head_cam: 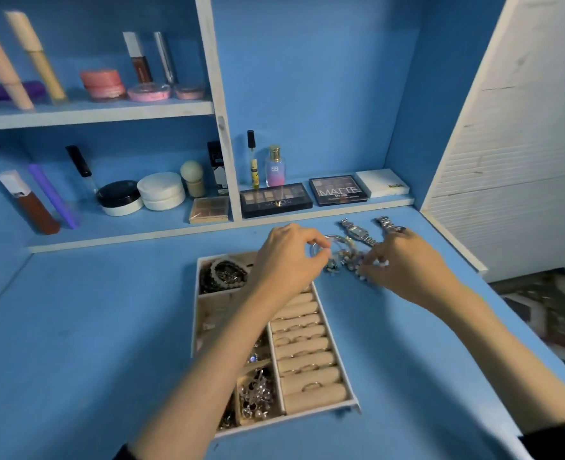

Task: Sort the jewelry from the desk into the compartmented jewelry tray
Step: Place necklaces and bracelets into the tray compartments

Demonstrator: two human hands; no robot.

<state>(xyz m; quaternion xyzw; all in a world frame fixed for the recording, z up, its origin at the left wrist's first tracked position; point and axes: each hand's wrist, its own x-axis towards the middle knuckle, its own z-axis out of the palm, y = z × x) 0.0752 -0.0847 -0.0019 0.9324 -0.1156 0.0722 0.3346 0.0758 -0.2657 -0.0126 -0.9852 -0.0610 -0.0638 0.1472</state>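
A beige compartmented jewelry tray (pixel 350 386) lies on the blue desk, with rings in its padded rolls on the right, dark beaded bracelets at its far left and sparkly pieces near its front. Just beyond its far right corner is a tangled pile of jewelry (pixel 344 260) with a clear bangle (pixel 336 239). My left hand (pixel 287 257) reaches over the tray and pinches the bangle's left side. My right hand (pixel 404 263) has its fingertips closed on beaded pieces at the pile's right side. Two metal watches (pixel 357 232) (pixel 389 224) lie behind the pile.
A low shelf ledge behind the desk holds eyeshadow palettes (pixel 276 199), a white box (pixel 382 182), perfume bottles (pixel 275 166) and cosmetic jars (pixel 161 190). A higher shelf carries more makeup. A white slatted panel (pixel 507 194) bounds the desk at the right.
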